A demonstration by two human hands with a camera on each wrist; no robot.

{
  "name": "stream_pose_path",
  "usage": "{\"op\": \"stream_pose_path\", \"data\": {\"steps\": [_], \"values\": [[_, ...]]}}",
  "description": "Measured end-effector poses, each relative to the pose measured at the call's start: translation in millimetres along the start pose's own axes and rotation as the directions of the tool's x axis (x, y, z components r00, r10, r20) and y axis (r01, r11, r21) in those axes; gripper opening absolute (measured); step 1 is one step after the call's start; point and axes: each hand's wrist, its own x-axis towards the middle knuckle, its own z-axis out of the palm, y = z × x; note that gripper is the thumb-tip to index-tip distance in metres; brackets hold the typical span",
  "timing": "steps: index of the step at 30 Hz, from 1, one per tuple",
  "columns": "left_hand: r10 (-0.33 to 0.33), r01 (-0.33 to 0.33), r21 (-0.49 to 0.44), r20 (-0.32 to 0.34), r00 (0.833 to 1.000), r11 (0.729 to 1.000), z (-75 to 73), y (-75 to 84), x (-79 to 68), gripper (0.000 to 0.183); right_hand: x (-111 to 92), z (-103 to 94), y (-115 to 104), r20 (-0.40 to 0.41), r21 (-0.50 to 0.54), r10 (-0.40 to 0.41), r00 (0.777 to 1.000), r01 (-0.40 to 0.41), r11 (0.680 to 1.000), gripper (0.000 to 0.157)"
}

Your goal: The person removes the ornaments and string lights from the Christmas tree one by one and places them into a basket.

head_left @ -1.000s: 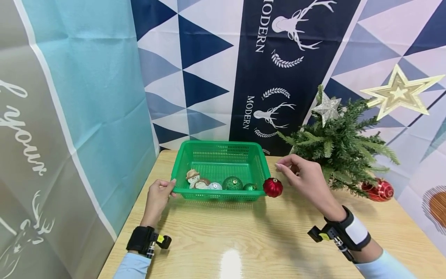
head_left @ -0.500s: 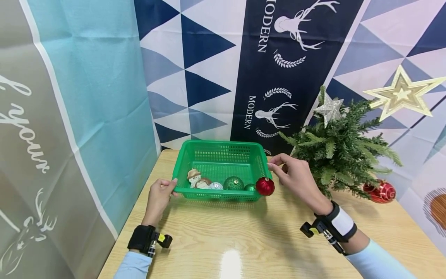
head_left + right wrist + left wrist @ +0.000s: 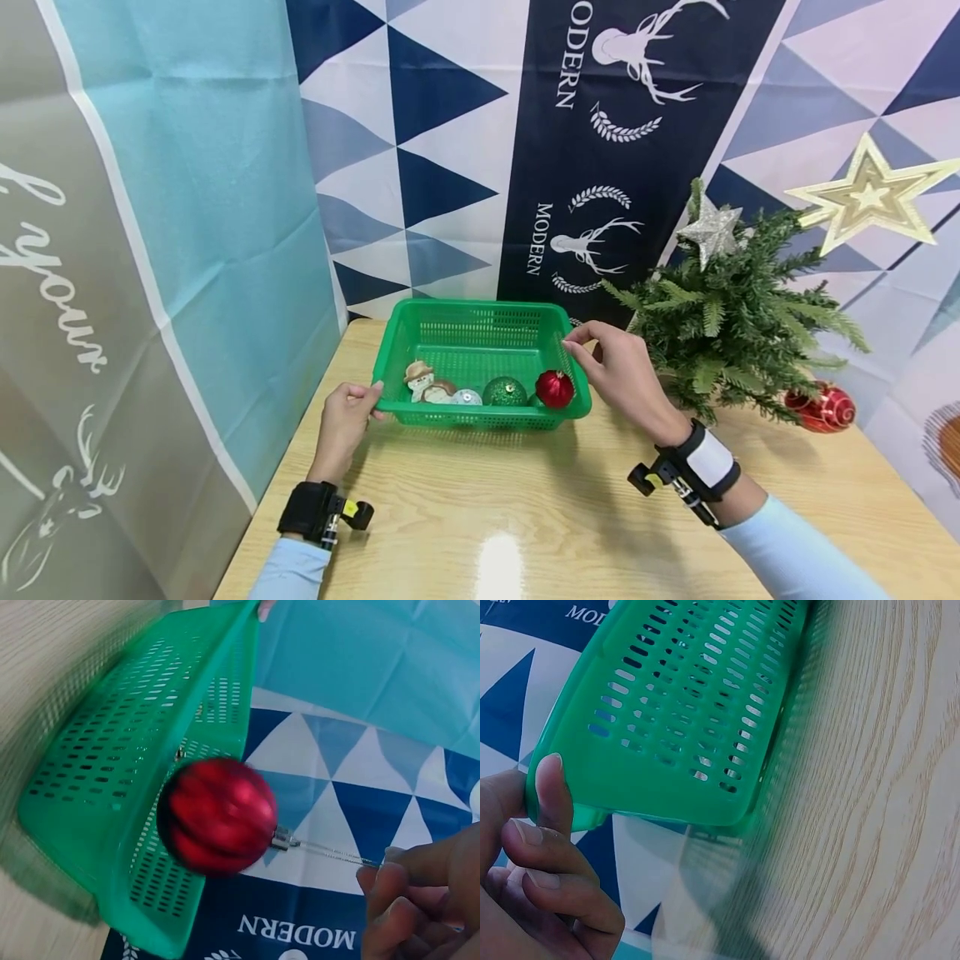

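Observation:
My right hand (image 3: pixel 618 367) pinches the thin string of a red Christmas bauble (image 3: pixel 217 816) between thumb and fingertips. The bauble hangs over the right front corner of a green plastic basket (image 3: pixel 480 417), overlapping a small green bauble behind it in the head view. At the basket's left front corner, my left hand (image 3: pixel 347 425) grips the rim; the left wrist view shows a finger on the outer wall and the basket tilted in that camera. Inside lie a snowman ornament (image 3: pixel 418 379), a whitish bauble (image 3: pixel 467 397) and a glittery green bauble (image 3: pixel 505 392).
A small Christmas tree (image 3: pixel 738 312) stands right of the basket, bearing a silver star (image 3: pixel 711 232), a gold star (image 3: pixel 873 194) and a red patterned bauble (image 3: pixel 825 407). The wooden table (image 3: pixel 420 517) meets patterned cloth at its back and left.
My right hand has moved left, carrying the red bauble from beside the basket's right edge to over its right front corner. The left hand keeps its grip on the rim.

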Motion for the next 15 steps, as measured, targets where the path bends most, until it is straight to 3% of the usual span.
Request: {"op": "stream_pose_path", "data": {"steps": [7,15], "values": [[0.016,-0.016,-0.013,0.001,1.000,1.000,-1.0,0.8,2.3,0.031,7.7,10.5,2.6,-0.018,-0.021,-0.016,1.000,0.015,1.000,0.005],[0.004,-0.004,-0.009,0.003,1.000,1.000,-1.8,-1.3,2.0,0.032,11.1,29.0,13.0,0.005,-0.040,0.040,0.999,-0.040,0.998,0.007]]}}
